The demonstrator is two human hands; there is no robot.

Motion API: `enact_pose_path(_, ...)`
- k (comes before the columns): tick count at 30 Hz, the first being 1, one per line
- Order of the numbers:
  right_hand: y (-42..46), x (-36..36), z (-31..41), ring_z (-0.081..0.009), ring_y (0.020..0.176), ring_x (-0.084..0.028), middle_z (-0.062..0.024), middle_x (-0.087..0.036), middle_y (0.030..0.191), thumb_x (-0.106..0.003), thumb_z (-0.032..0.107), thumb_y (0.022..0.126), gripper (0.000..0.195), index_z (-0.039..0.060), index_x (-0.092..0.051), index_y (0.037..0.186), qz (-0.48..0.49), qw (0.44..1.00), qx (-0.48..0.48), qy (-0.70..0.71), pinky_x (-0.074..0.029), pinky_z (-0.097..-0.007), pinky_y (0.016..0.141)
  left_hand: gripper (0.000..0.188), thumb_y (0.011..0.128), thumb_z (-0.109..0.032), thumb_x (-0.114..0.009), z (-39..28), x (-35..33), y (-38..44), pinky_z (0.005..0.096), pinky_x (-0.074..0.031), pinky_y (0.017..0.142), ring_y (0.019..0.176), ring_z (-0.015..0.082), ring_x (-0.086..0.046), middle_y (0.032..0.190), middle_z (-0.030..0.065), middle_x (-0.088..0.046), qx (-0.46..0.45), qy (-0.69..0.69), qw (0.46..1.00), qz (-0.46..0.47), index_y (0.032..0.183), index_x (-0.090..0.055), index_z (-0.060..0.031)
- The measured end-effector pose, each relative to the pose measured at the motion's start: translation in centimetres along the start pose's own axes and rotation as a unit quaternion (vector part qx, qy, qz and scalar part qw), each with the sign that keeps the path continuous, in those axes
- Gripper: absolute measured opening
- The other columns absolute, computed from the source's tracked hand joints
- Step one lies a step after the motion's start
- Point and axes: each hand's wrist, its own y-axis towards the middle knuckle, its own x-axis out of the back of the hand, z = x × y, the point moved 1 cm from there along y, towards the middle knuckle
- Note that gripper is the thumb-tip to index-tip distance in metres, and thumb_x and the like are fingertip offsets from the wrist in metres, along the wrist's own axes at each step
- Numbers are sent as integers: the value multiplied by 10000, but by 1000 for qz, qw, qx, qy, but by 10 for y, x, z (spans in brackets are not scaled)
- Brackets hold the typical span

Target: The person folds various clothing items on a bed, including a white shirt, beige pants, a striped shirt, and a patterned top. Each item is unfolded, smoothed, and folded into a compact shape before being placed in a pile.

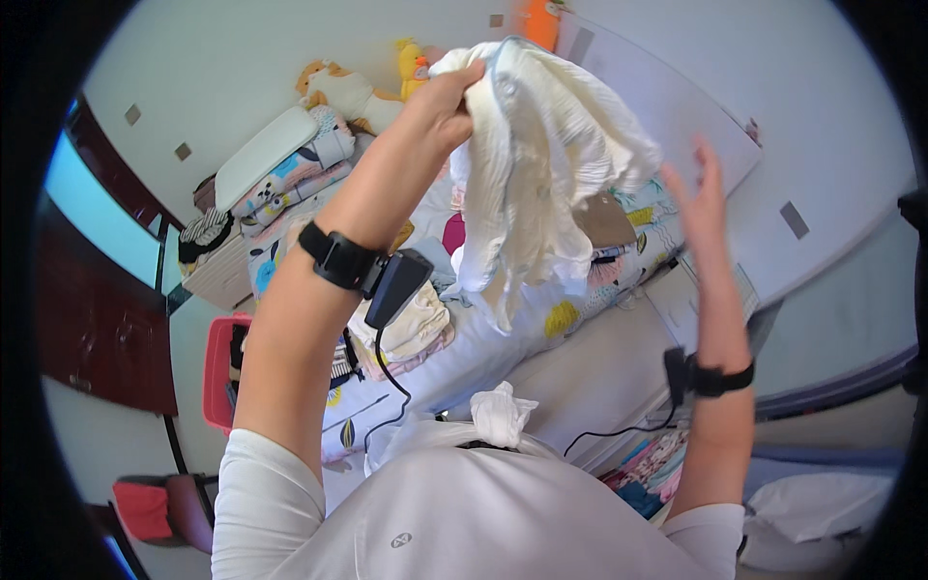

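My left hand (453, 105) grips the upper edge of a cream-white crinkled cloth garment (540, 159) with pale blue trim and snap-like dots. The garment hangs loosely in the air, creased, above the bed. To its right, my right hand (696, 188) is raised with its fingers apart, slightly blurred, close to the garment's right corner; nothing shows in its palm. Below the garment lies a bed covered with a patterned sheet (435, 395). A stack of folded cream clothes (406, 326) rests on it, partly hidden by the black device strapped to my left forearm.
Folded patterned bedding (290, 167) is piled at the far left, with plush toys (351, 94) behind. A brown folded item (603, 221) lies beyond the hanging garment. A red-pink bin (217, 370) stands left of the bed. At the lower right, an open drawer holds clothes (645, 475).
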Motion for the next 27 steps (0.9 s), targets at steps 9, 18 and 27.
enact_pose_path(9,-206,-154,-109,-209,1030,-539,-81,-532,1240,-494,512,906,611,82,-393,1328,397,588,-553,438,-477,-368,802,207,901,-87,-517,-32,-50,-2,490,-530,800,923,368,-609,1066,203,-595,-45,-118,992,-10,1069,-553,29)
enact_pose_path(18,-107,-184,-59,-241,984,-619,-108,-635,1082,-662,212,815,360,26,-577,1111,246,525,-497,646,-494,-388,876,247,931,-39,-462,-140,54,-28,456,-545,845,967,324,-609,1099,210,-552,-283,-2,946,-161,1129,-450,108)
enact_pose_path(27,8,-117,19,-199,960,-622,-109,-640,1062,-565,233,903,330,-17,-567,1118,323,611,-343,636,-484,-344,872,214,879,-45,-520,-103,233,-57,420,-528,842,933,292,-625,1041,170,-602,-116,159,944,-265,1073,-534,43)
